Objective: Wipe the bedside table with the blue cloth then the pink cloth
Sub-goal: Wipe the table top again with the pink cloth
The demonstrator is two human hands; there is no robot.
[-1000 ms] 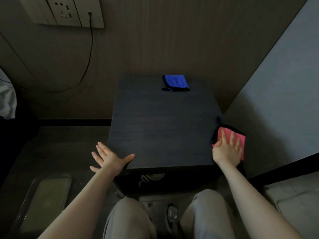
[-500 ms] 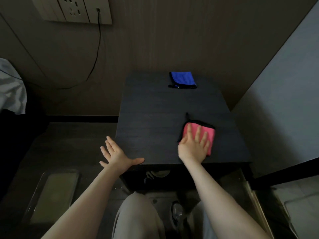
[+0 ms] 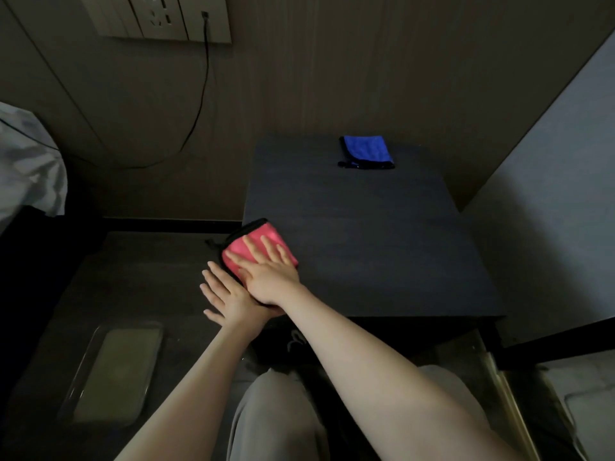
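Pink cloth sits at the near-left corner of the bench, partly hanging over the left edge. My right hand lies flat on it, fingers spread and straight, palm pressing down, not pinching. My left hand is open too, fingers splayed, just off the left edge beside the cloth, partly tucked under my right wrist; can't tell if it touches the bench. Blue cloth lies folded at the far edge, right of centre, well apart from both hands, so I judge I'm on the pink pass. To do it well: keep the palm flat with even pressure, don't let the cloth slide off the left edge, and overlap the strokes back toward the right and far side.
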